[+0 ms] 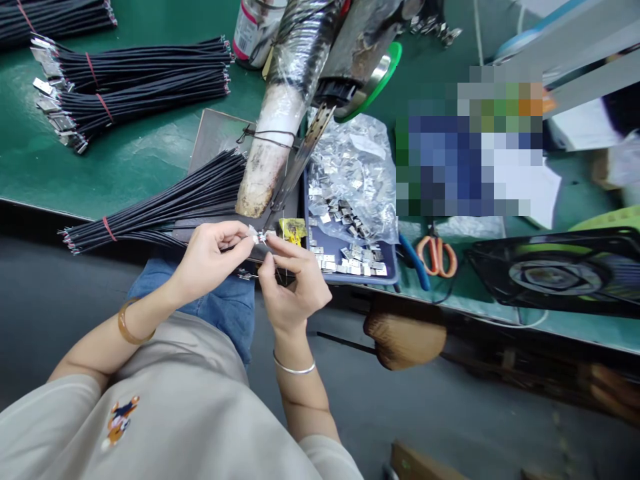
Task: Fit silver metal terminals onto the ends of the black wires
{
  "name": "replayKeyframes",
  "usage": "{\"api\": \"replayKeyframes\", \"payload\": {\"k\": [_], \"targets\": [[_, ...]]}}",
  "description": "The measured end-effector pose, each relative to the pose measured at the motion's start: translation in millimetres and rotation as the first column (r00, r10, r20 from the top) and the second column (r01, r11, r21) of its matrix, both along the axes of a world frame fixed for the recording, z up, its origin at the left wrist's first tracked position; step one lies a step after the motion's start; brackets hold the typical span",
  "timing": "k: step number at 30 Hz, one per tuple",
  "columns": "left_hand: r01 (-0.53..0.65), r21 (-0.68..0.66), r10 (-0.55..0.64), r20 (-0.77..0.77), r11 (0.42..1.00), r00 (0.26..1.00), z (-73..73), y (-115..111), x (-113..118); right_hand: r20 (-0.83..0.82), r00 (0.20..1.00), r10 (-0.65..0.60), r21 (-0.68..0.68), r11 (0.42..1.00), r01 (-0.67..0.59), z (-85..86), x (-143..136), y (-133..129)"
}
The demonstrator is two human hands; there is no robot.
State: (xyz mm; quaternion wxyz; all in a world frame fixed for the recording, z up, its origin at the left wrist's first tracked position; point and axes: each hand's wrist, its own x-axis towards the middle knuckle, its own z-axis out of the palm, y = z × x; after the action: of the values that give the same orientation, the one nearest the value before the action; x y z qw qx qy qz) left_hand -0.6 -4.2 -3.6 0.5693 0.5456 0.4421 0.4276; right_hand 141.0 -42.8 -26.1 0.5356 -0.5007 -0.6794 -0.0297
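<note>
Between the fingertips of both hands is a small silvery metal connector (261,235), at the table's front edge below a soldering tip. My left hand (213,257) pinches its left side with thumb and forefinger. On its right side my right hand (295,280) grips with the fingertips. Fine detail of the piece is too small to tell. A bundle of black cables (175,197) tied with a red band lies behind my left hand. Just right of the connector is a yellow piece (293,230). A blue tray (350,279) holds a plastic bag and loose metal connectors.
A foil-wrapped duct (293,87) hangs low over the work spot. More cable bundles (145,70) and a jar (250,33) are at the back left. Orange-handled scissors (437,257), blue-handled pliers (414,260) and a black fan (555,273) lie on the right.
</note>
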Motion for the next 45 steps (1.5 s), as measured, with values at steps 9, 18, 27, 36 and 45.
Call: {"api": "replayKeyframes", "payload": {"k": [9, 18, 27, 36, 45], "targets": [[-0.078, 0.017, 0.079, -0.038, 0.997, 0.996, 9.1, -1.2, 5.2, 0.099, 0.995, -0.014, 0.069, 0.998, 0.008, 6.4, 1.2, 6.3], [-0.052, 0.008, 0.052, -0.055, 0.999, 0.997, 10.0, -2.7, 3.1, 0.130, 0.991, 0.011, 0.070, 0.997, -0.021, 6.7, 2.8, 2.4], [-0.056, -0.050, 0.054, -0.034, 0.997, 0.998, 9.4, -6.0, 1.4, -0.095, 0.995, -0.015, -0.108, 0.994, 0.005, 6.9, 2.2, -0.6], [-0.065, -0.033, 0.063, -0.039, 0.997, 0.997, 9.3, -4.3, 3.7, -0.088, 0.995, 0.042, -0.133, 0.990, -0.054, 10.8, 4.5, 0.9], [-0.088, 0.043, 0.093, -0.123, 0.995, 0.988, 8.5, -4.1, 6.7, -0.041, 0.997, 0.059, -0.098, 0.993, -0.062, 13.6, 6.1, 6.1]]}}
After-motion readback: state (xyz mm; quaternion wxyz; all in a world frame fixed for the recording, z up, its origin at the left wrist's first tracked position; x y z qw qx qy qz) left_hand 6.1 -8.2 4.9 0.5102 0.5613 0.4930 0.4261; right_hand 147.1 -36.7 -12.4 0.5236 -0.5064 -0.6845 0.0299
